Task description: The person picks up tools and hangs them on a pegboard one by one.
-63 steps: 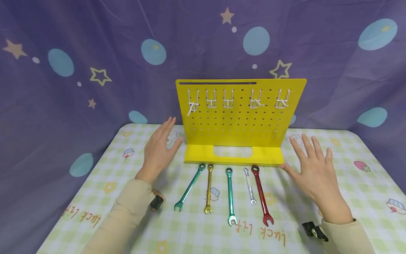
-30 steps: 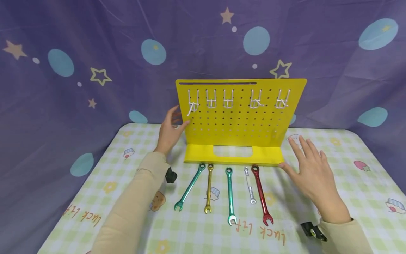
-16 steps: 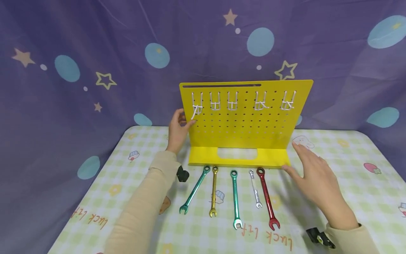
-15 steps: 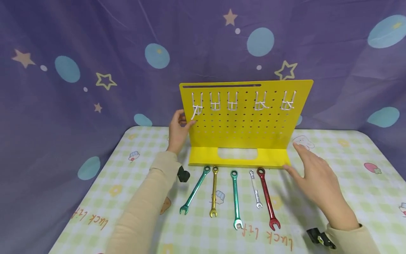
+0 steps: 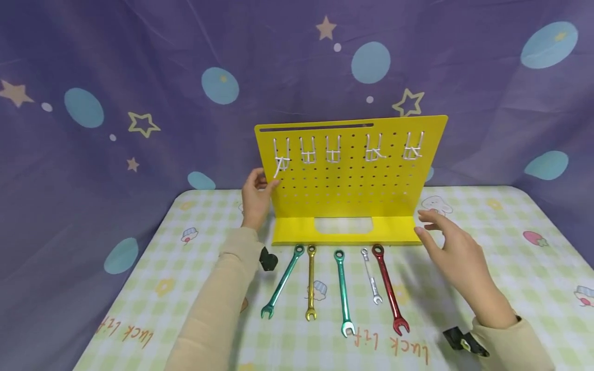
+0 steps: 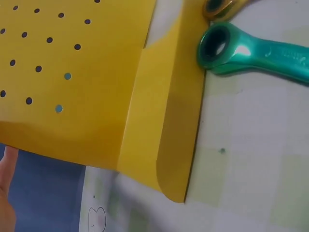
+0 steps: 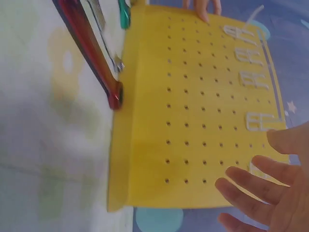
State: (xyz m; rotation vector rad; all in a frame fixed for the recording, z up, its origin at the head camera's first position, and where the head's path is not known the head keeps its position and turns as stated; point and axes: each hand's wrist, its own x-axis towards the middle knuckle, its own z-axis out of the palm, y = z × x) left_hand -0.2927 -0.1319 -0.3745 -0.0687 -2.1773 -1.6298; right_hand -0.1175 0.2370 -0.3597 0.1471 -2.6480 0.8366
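Note:
A yellow pegboard stand [image 5: 345, 210] stands upright on the table, with several white wire hooks [image 5: 333, 154] along its upper part. My left hand [image 5: 256, 200] holds the board's left edge, thumb on the front face and the other fingers partly hidden behind it. To the right of the stand, my right hand [image 5: 457, 255] hovers with loosely bent fingers and nothing in it; the right wrist view shows these fingers [image 7: 251, 200] spread before the board. In front of the base lie two green wrenches [image 5: 282, 282] [image 5: 343, 293], a gold wrench [image 5: 311, 283], a small silver wrench [image 5: 371, 275] and a red wrench [image 5: 391, 289].
A green-and-white checked cloth [image 5: 153, 288] with printed figures covers the table. Behind it hangs a purple curtain [image 5: 287, 62] with stars and blue ovals. The wrench ends lie close against the base's front lip [image 6: 181, 121].
My left hand has moved right from beside the board and taken hold of its left edge. My right hand's fingers have gone from spread to more bent. The head view has shifted slightly.

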